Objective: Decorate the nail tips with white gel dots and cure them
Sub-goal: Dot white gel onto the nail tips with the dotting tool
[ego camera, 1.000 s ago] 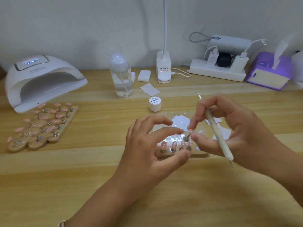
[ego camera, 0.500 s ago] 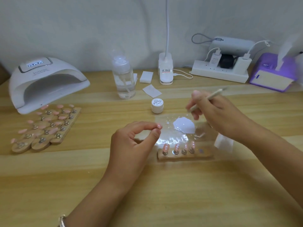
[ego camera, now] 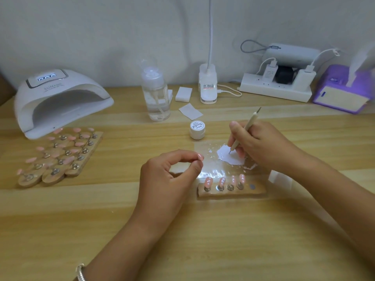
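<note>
My left fingers [ego camera: 182, 157] pinch a small pink nail tip [ego camera: 200, 157] ready; my right fingers [ego camera: 235, 128] grip a thin cream pen [ego camera: 251, 121], loading white gel [ego camera: 226, 158].

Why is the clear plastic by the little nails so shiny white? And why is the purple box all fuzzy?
Head view: bright light glares off the clear plastic sheet, washing it white just behind the nail holder. Head view: the purple box sits at the frame edge, smeared and soft.
</note>
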`<state>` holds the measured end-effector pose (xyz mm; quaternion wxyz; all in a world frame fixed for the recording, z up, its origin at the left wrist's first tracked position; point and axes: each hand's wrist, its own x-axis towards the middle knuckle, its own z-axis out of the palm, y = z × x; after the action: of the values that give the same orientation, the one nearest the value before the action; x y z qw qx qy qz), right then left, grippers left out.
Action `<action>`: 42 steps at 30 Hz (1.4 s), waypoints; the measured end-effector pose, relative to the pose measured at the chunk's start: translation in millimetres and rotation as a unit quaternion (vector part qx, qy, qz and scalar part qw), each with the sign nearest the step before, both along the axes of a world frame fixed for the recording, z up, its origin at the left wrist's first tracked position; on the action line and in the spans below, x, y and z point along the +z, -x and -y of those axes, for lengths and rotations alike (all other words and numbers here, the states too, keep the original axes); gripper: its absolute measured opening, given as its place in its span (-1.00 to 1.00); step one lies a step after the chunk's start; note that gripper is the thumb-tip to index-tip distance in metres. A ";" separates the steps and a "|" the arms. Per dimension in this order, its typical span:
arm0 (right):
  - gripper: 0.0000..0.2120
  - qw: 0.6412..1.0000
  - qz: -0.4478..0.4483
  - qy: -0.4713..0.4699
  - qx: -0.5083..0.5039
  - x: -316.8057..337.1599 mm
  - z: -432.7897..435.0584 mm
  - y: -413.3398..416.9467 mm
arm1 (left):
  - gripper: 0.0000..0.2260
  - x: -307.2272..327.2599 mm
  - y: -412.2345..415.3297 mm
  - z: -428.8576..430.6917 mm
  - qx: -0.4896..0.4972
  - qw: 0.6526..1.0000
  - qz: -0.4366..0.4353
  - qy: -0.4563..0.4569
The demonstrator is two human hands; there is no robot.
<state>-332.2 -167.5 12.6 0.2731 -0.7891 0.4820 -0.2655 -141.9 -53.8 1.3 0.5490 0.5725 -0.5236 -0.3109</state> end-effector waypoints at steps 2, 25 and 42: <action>-0.52 1.000 0.019 0.003 -0.001 0.0 -2.8 3.1 | -0.85 1.4 1.1 -1.6 -0.004 1.000 -0.001 0.003; -0.62 0.900 0.430 0.075 -0.002 33.1 -113.8 -11.6 | -0.95 19.2 30.0 -25.6 -0.131 0.971 0.090 0.179; -0.62 0.925 0.367 0.093 -0.014 31.1 -113.4 -9.9 | -0.90 20.5 31.4 -26.6 -0.120 0.971 0.100 0.178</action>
<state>-322.2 -54.2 43.7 0.3523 -0.6517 0.3321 -0.5839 -173.3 -27.2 21.9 0.5458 0.4263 -0.6878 -0.2175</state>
